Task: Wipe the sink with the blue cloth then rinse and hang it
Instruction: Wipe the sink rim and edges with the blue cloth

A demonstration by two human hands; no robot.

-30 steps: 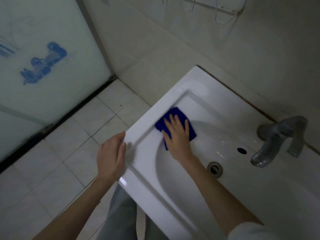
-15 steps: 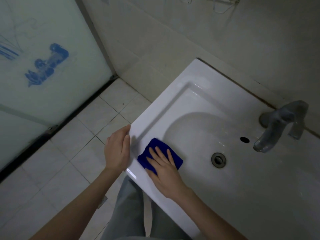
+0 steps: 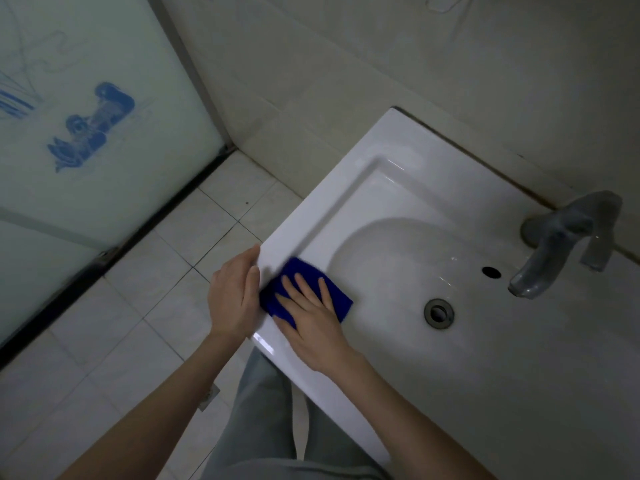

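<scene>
Cloth under right grip on front rim of sink; left grip just left; drain, faucet farther right.

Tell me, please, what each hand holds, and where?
Nothing is gripped: right hand presses flat on the cloth; left hand rests on the sink rim.

We see a glossy white ceramic sink, a soft matt blue cloth, a dull grey metal tap, perhaps frosted glass on the door, matt floor tiles
</scene>
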